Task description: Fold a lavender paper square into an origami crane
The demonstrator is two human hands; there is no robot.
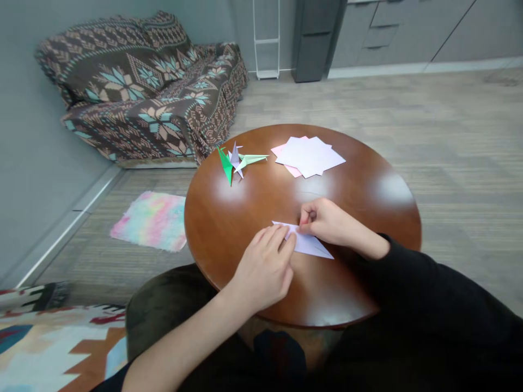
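Round and glossy, the wooden table (229, 218) carried folded paper cranes (237, 159) and a stack of paper sheets (310, 156) beyond the hands. Left hand (263, 267) pressed flat fingers on the pale folded paper (312, 246) near the front edge; right hand (327, 220) pinched its crease, hiding the middle.

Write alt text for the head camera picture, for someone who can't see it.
Two bare hands, left hand and right hand, press a folded pale paper flat on a round wooden table. Farther back lie folded paper cranes and a stack of paper sheets.
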